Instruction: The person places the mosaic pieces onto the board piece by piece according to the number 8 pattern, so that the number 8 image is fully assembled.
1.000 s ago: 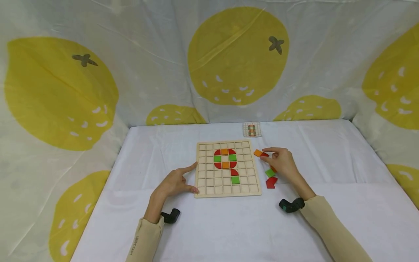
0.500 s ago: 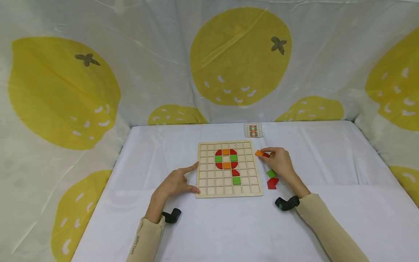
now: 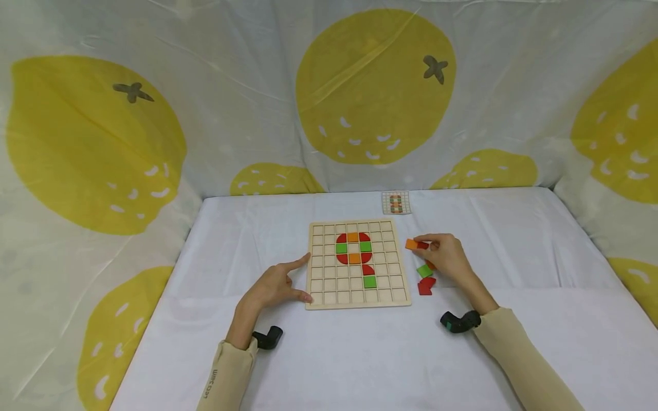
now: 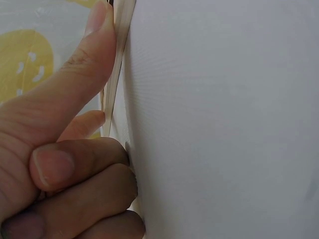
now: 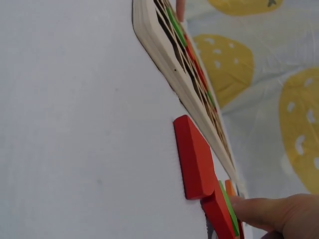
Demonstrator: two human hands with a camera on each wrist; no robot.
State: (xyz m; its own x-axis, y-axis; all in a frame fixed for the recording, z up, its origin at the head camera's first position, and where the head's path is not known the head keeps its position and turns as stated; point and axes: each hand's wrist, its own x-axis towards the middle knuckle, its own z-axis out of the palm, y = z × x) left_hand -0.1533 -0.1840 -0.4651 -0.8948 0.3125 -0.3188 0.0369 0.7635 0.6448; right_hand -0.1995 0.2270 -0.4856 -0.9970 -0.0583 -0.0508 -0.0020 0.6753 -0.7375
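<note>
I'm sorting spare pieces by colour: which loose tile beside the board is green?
The green tile right of the wooden grid board, just above the two lowest red tiles in the head view. The other visible loose tiles are red or orange.

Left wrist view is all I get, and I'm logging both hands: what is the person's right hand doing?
Observer: The right hand pinches a flat red tile, which meets a flat orange square tile.
Operator: I see a pale wooden edge. What is it part of?
Observer: A square wooden grid board, with red, orange and green tiles set in its cells.
Operator: Anything beyond that board?
Observer: Yes, a small white card printed with a coloured grid pattern lies past its far edge, near the right corner.
</note>
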